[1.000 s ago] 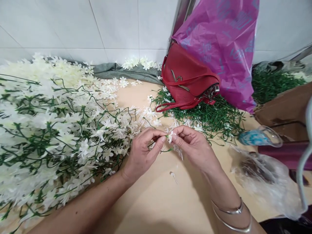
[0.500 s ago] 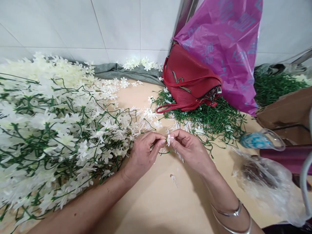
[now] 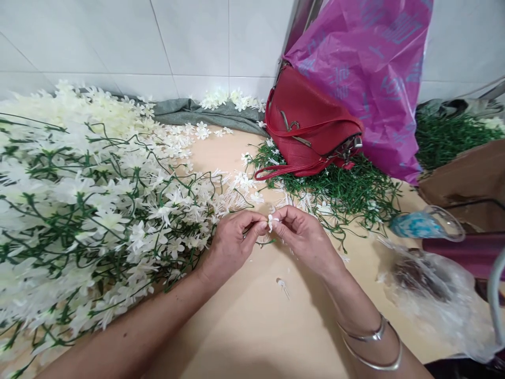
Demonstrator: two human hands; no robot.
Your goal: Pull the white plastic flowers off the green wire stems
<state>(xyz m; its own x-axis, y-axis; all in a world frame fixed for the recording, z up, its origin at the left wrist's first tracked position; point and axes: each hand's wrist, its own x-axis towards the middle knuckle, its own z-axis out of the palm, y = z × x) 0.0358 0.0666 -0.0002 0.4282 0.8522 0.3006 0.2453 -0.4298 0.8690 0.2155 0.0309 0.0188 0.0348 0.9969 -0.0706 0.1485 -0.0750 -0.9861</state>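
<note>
A small white artificial flower [image 3: 270, 223] sits between my two hands above the table. My left hand [image 3: 235, 239] is closed in a pinch at the flower's left side, on its green stem, most of which the fingers hide. From the right, my right hand [image 3: 306, 237] pinches the same flower at its petals with thumb and forefinger. A bit of green stem [image 3: 268, 242] shows just below the fingertips. Beside my left hand spreads a large heap of white artificial flowers [image 3: 106, 221] on green stems. Loose white stamens [image 3: 240, 192] lie behind the hands.
A red handbag [image 3: 311, 121] rests on a pile of green stems [image 3: 355, 187], against a purple plastic bag [image 3: 366, 79]. At right are a clear plastic bag [image 3: 437, 300], a blue-patterned item [image 3: 414, 225] and a cardboard box [image 3: 469, 168]. One stamen piece [image 3: 283, 287] lies on the tabletop [image 3: 236, 326].
Both hands stay together at the flower, with only small finger movements. The flower has turned slightly between the fingertips. The whole view has shifted a little.
</note>
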